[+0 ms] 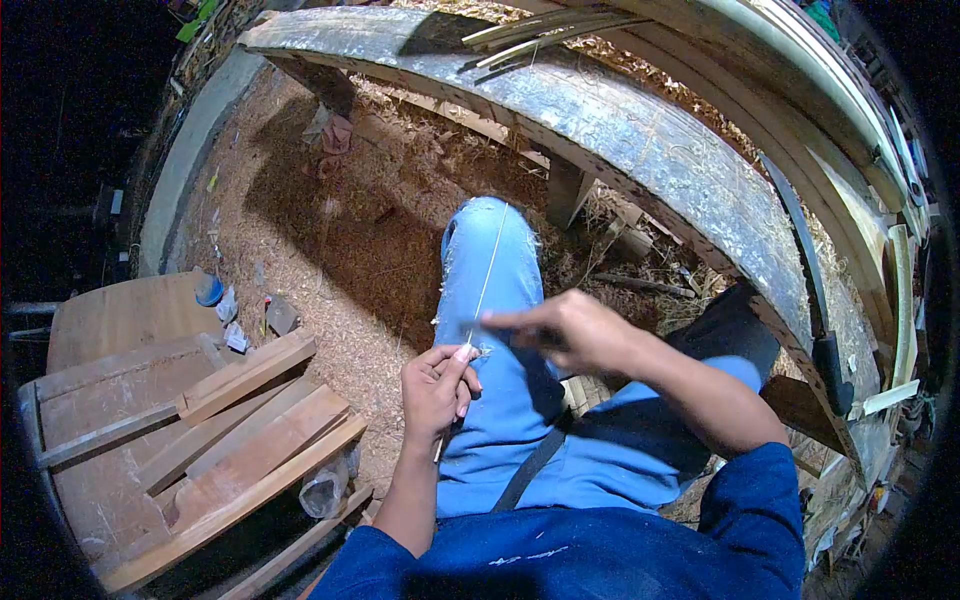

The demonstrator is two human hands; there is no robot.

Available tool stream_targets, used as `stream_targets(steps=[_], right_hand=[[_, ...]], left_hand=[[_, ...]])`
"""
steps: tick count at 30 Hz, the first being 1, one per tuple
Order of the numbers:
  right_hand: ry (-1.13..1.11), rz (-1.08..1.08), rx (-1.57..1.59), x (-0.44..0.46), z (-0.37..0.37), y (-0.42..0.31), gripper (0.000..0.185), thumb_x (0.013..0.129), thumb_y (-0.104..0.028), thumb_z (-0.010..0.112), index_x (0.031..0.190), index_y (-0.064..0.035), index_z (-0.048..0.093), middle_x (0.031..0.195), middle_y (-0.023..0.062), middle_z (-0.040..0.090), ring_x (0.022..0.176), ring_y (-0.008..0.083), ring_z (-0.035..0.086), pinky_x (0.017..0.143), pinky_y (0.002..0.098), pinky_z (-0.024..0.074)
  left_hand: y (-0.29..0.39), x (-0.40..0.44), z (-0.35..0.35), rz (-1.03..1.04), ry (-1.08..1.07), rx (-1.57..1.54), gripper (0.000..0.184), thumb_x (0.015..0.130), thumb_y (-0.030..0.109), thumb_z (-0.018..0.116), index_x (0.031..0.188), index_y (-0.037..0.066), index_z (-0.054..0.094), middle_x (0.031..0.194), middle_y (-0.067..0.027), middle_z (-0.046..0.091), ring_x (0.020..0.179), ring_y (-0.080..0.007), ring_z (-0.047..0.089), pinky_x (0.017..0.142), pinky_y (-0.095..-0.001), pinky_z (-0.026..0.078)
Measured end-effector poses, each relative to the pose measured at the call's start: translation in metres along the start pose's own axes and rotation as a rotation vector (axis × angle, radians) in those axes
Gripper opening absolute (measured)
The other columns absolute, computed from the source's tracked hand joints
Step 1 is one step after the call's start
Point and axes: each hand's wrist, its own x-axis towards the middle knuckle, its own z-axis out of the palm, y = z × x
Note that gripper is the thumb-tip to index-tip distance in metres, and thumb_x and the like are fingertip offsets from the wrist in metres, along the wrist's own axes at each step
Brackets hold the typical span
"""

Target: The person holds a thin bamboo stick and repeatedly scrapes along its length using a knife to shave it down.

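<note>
My left hand (pixel 438 388) is closed in a pinch on a thin pale strip (pixel 488 265), which looks like split bamboo or wood. The strip runs up over my jeans-covered knee (pixel 490 235), and its lower end pokes out below the hand. Beside it, my right hand (pixel 575 332) is blurred by motion, its index finger stretched toward the strip just above the left fingertips. The other right fingers are curled and smeared, so whether they hold anything is hidden. Small pale shavings cling to the jeans near my left fingers.
A long weathered plank bench (pixel 600 120) curves across the front and right, with several thin strips (pixel 545 35) on top. A long dark blade (pixel 800 250) lies at its right end. Wooden boards (pixel 265 440) are stacked at left. Shavings (pixel 330 270) cover the ground.
</note>
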Motion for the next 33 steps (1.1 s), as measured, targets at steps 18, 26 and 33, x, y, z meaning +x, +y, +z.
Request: stream_targets(steps=[18,26,33], right_hand=[[0.163,-0.022,-0.076,-0.003,0.001,0.013,0.086,0.075,0.006,0.07,0.153,-0.0299,0.059,0.096,0.0215,0.074,0.082,0.0357,0.075,0.08,0.0474,0.0603],[0.045,-0.072,-0.08,-0.004,0.003,0.011,0.093,0.072,0.002,0.074,0.155,-0.0349,0.056,0.093,0.0203,0.075,0.081,0.037,0.075,0.078,0.0485,0.0612],[0.174,-0.023,-0.192,-0.006,-0.007,0.004,0.087,0.076,0.002,0.071,0.155,-0.0296,0.055,0.096,0.0199,0.074,0.085,0.0388,0.074,0.078,0.0503,0.0606]], left_hand=[[-0.001,0.0,-0.002,-0.012,-0.022,0.023,0.027,0.11,0.017,0.059,0.111,-0.008,0.07,0.069,-0.0128,0.068,0.039,-0.0078,0.051,0.038,-0.0222,0.037],[-0.001,0.001,-0.002,-0.023,-0.017,0.02,0.027,0.11,0.017,0.059,0.109,-0.007,0.07,0.068,-0.0127,0.068,0.039,-0.0078,0.05,0.038,-0.0229,0.036],[0.0,-0.003,0.0,-0.013,-0.016,0.032,0.026,0.11,0.017,0.059,0.108,-0.007,0.07,0.067,-0.0127,0.068,0.039,-0.0081,0.051,0.037,-0.0231,0.036]])
